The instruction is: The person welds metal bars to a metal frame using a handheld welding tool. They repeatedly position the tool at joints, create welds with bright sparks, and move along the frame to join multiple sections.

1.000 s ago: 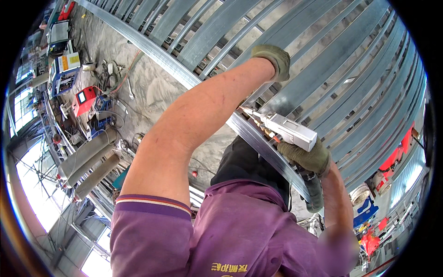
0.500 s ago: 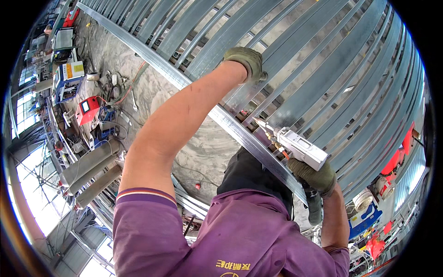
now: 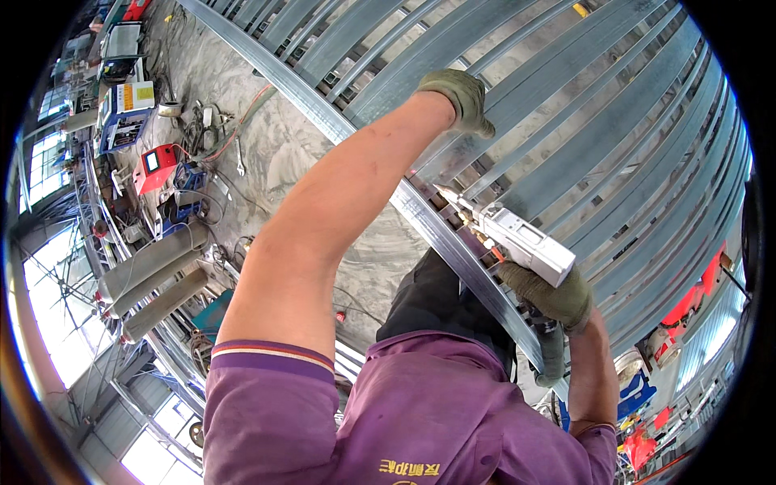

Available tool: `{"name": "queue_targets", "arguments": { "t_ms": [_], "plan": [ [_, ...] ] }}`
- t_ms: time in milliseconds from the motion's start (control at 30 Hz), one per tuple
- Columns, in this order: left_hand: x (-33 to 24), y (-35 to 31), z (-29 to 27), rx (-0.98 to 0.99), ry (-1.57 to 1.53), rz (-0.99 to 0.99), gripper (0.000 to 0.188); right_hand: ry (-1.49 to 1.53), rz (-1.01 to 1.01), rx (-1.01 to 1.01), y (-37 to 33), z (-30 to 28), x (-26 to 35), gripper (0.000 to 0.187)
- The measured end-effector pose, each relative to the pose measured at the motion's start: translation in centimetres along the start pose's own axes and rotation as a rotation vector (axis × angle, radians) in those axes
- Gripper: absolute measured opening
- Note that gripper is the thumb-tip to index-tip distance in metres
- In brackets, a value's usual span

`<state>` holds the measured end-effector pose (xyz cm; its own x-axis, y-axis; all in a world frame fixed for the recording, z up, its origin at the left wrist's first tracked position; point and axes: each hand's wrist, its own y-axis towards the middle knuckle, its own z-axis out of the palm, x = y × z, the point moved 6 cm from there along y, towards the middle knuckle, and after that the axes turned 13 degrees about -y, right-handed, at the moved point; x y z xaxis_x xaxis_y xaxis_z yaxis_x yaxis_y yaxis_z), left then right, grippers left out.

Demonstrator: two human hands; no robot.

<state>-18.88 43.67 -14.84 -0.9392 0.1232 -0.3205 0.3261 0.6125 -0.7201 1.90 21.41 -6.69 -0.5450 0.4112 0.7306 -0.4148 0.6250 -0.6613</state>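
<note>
A large grille of grey metal slats (image 3: 566, 105) lies before me, joined to a long metal rail (image 3: 283, 77) on my side. My left hand (image 3: 461, 99), in an olive-green glove, is curled over one of the wide slats. Most of its fingers are hidden behind the glove's back. My gloved right hand (image 3: 558, 297) grips a white, boxy handheld welding gun (image 3: 529, 242). The gun's narrow copper-coloured nozzle points up and left, close to where a slat meets the rail. Its handle is mostly covered by my fingers, and a dark hose sleeve (image 3: 552, 356) hangs beneath.
On the left, a red machine with a screen (image 3: 155, 168), a blue-and-white case (image 3: 125, 117), cables and a wrench (image 3: 239, 158) lie on the concrete floor (image 3: 299, 153). Large grey tubes (image 3: 153, 263) are stacked at lower left. Red and blue items stand at far right.
The grille and surroundings have shifted in view as my head moved. My left hand appears slightly further right and higher. The welding gun's nozzle remains near the rail, still in my right hand.
</note>
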Motion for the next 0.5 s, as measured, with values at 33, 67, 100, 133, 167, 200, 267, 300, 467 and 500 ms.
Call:
{"name": "queue_targets", "arguments": {
  "t_ms": [33, 67, 100, 133, 167, 200, 267, 300, 467, 500],
  "plan": [
    [0.0, 0.0, -0.2, 0.011, -0.008, -0.006, 0.076, 0.025, 0.011, -0.006, 0.0, 0.2, -0.1, 0.055],
    [0.0, 0.0, -0.3, 0.023, -0.016, -0.011, 0.077, 0.051, 0.022, -0.013, 0.0, 0.4, -0.3, 0.053],
    [0.3, 0.2, -0.2, 0.032, -0.015, -0.020, 0.078, 0.093, 0.061, -0.030, -0.3, 0.4, -0.8, 0.047],
    [0.6, 0.4, 0.0, 0.041, -0.014, -0.027, 0.079, 0.136, 0.097, -0.047, -0.6, 0.6, -1.3, 0.041],
    [0.8, 0.6, 0.1, 0.051, -0.012, -0.034, 0.080, 0.199, 0.160, -0.073, -1.7, 0.9, -2.2, 0.031],
    [0.8, 0.5, 0.0, 0.052, -0.015, -0.035, 0.080, 0.117, 0.183, -0.118, -3.1, 0.7, -3.4, 0.025],
    [0.6, 0.2, -0.1, 0.055, -0.015, -0.025, 0.079, 0.265, 0.276, -0.210, -6.8, 1.0, -5.0, 0.023],
    [0.5, 0.1, -0.3, 0.055, -0.015, -0.026, 0.079, 0.286, 0.297, -0.234, -8.4, 1.2, -6.0, 0.022],
    [0.2, 0.5, -0.2, 0.036, 0.032, 0.022, 0.080, 0.203, 0.279, -0.054, -9.8, 0.1, -0.9, 0.037],
    [0.1, 0.5, -0.3, 0.040, 0.027, 0.006, 0.081, 0.146, 0.213, -0.029, -8.5, -0.2, 0.4, 0.046]
  ]
}}
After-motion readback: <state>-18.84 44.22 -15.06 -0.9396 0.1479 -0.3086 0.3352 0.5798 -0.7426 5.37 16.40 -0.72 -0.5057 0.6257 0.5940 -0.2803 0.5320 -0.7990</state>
